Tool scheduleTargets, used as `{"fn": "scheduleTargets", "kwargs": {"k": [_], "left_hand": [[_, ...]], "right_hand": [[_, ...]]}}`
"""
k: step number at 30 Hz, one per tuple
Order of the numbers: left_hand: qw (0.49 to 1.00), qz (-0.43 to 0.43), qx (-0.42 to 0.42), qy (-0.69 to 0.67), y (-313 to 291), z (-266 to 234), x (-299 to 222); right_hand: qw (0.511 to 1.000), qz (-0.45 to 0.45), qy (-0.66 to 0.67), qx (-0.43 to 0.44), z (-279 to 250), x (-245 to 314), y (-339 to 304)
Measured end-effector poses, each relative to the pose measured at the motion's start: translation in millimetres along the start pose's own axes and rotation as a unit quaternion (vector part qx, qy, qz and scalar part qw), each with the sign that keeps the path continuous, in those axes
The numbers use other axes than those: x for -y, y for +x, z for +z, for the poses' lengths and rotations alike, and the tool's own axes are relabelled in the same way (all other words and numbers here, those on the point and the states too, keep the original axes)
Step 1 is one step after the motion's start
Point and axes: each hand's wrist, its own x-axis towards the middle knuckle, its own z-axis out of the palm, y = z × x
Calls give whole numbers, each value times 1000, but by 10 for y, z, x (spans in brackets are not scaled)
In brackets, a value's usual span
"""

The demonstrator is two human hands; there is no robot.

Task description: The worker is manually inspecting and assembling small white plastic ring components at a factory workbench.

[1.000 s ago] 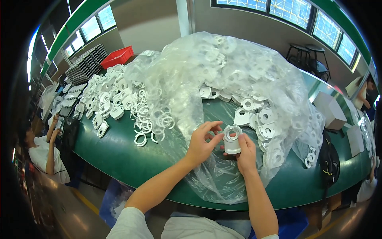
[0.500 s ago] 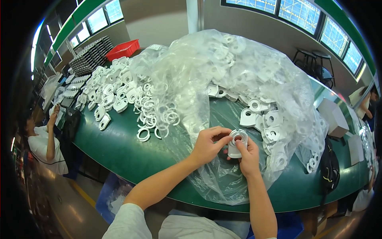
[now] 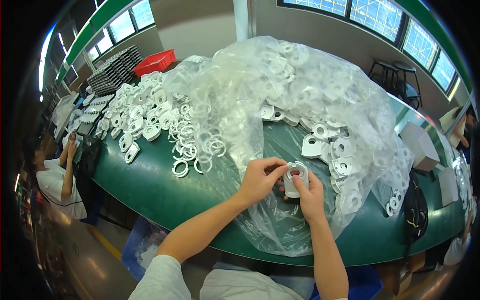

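Between my two hands is a white plastic housing [image 3: 296, 186] with a round hole and a ring-shaped rim at its top. My right hand [image 3: 312, 196] grips it from the right, thumb laid on its face near the hole. From the left, my left hand [image 3: 261, 181] pinches the rim with thumb and forefinger. Whether the ring on top is a separate piece I cannot tell. Beneath my hands lies a clear plastic bag [image 3: 280, 235]. Beyond them, similar white housings [image 3: 320, 131] spill from the bag's mouth. Loose white rings [image 3: 181, 168] lie to the left.
A heap of white housings [image 3: 135, 120] covers the table's left part. Behind it are stacked grey trays [image 3: 115, 70] and a red bin [image 3: 155, 62]. To the right are a black bag [image 3: 416, 210] and a white box [image 3: 419, 145]. Another person [image 3: 57, 182] sits at left.
The housing has shifted slightly left and up and turned a little in my hands. My right thumb has moved left with it. The person at left has moved their hands.
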Motion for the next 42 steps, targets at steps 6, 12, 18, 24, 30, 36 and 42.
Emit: {"fn": "scheduleTargets", "kwargs": {"k": [6,12,18,24,30,36,42], "left_hand": [[998,27,-13,48,-5,43,4],[999,28,-17,25,-17,29,-5],[1000,4,23,-21,14,-3,-5],[998,-14,59,-28,9,1,-6],[998,21,45,42,-1,11,-1],[996,44,22,70,-27,30,-22],[999,41,18,21,2,43,-5]], "right_hand": [[1000,-21,13,-9,-50,-51,13],[999,-33,-10,-15,-20,-26,19],[999,-20,-1,-28,-21,-17,11],[999,-22,9,-22,-31,-23,17],[1000,-15,2,-26,-21,-13,8],[1000,-21,-1,-18,0,-4,9],[997,-56,-38,-41,-45,-92,28]]}}
